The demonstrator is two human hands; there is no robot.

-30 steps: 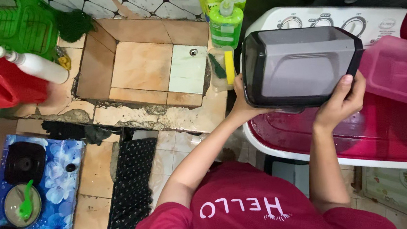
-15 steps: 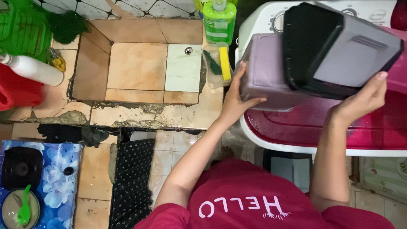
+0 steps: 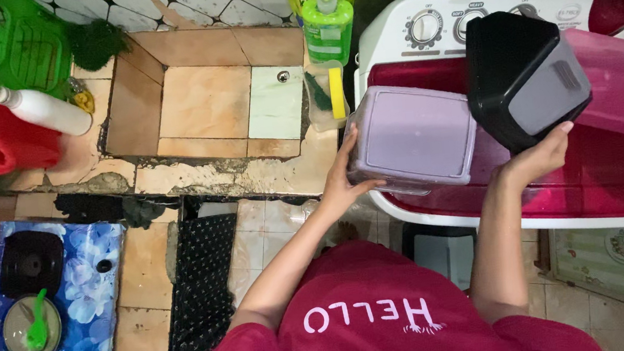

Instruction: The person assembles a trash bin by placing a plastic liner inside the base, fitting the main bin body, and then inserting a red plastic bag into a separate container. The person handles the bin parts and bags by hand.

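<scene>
The translucent purple tub (image 3: 412,138) is gripped at its near edge by the left hand (image 3: 344,184), over the washing machine (image 3: 420,34); the black bin (image 3: 522,78) (tilted) is clasped from below by the right hand (image 3: 533,164).

Both arms reach forward from the body, bent at the elbows. The left hand (image 3: 344,184) is raised with the wrist turned a little outward; its fingers are spread and curled, the thumb pointing to the right. The right hand (image 3: 533,160) is higher, palm up, the fingers (image 3: 558,133) bent upward and close together. The two hands are well apart.
</scene>
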